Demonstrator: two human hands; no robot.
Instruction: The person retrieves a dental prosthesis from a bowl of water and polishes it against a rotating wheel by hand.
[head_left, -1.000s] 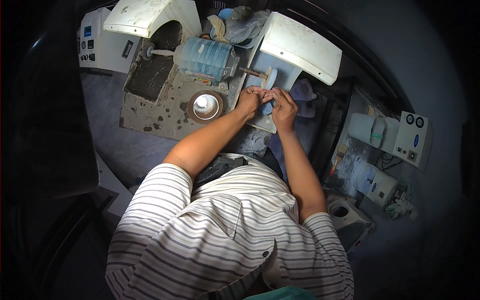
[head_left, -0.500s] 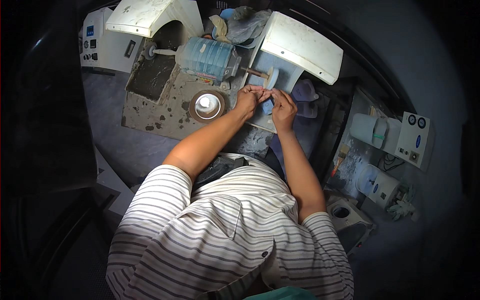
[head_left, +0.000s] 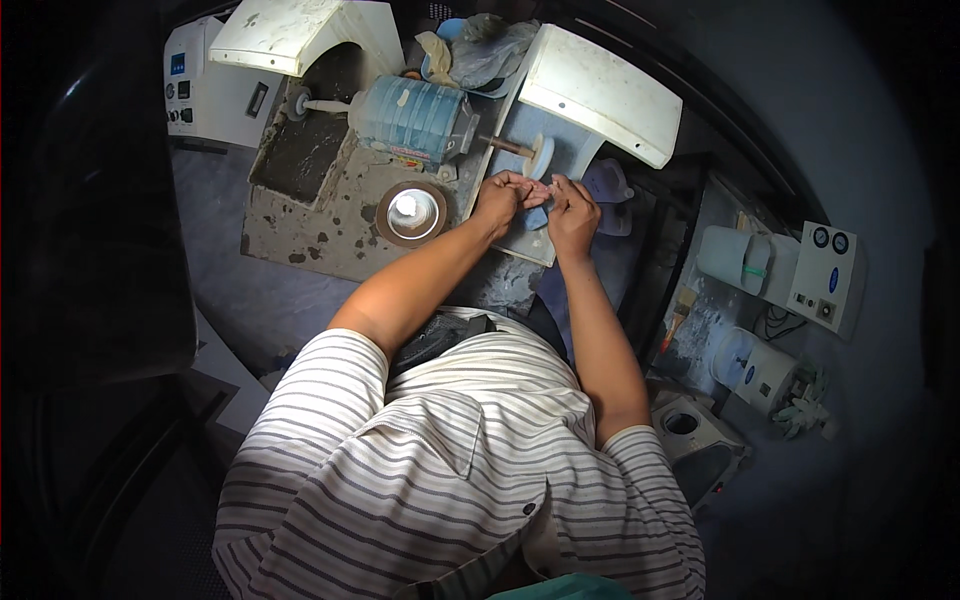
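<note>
In front of a white buffing wheel (head_left: 541,157) on a brown spindle, my two hands are close together. My left hand (head_left: 503,203) is closed, its fingertips curled around something too small to make out. Just to its right, my right hand (head_left: 573,217) pinches with thumb and forefinger, and what sits in that pinch is hidden. The fingertips stand a little below the wheel's lower edge. A blue piece (head_left: 536,218) lies in the tray beneath my hands. Left of my left wrist stands a round brown-rimmed bowl (head_left: 383,215) with white material in it.
The polishing lathe's motor (head_left: 415,118) is wrapped in a cut blue water bottle. White hoods (head_left: 605,90) cover both ends. A dirty grey trough (head_left: 300,160) lies at left. On a side bench at right are a brush (head_left: 678,318) and a white machine with gauges (head_left: 828,275).
My hands have drawn slightly down and away from the wheel's edge. The right fingertips have moved a little apart from the left ones.
</note>
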